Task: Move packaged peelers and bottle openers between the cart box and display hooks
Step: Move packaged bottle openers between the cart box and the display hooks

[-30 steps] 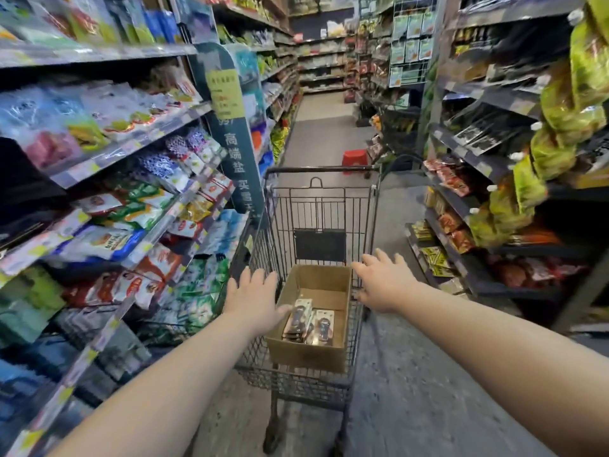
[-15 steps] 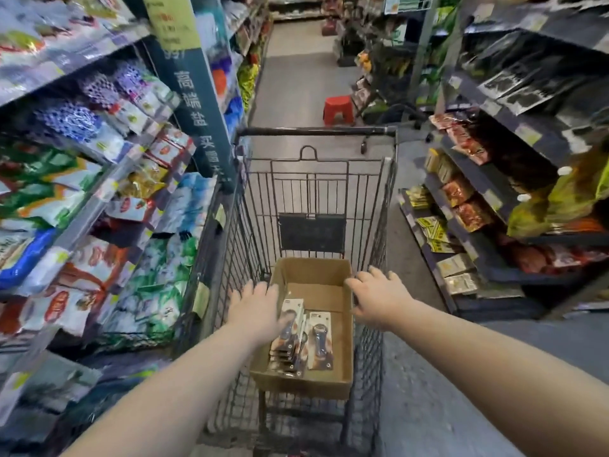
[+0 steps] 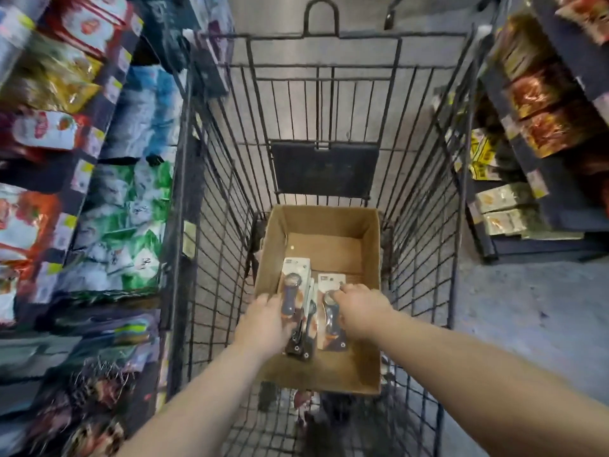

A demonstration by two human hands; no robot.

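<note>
Left hand, right hand dropped off box rim onto packs.

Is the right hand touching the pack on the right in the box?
Touching. The head view shows the right hand with its fingers curled onto the right pack inside the cardboard box.

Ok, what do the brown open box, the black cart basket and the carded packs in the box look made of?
Brown open box: matt cardboard by its look, with raw cut edges. Black cart basket: metal wire, dark-coated, in a thin grid. Carded packs: printed paperboard backing, possibly under clear plastic. They hold grey handles, maybe plastic, and one shiny head, which looks like metal.
</note>
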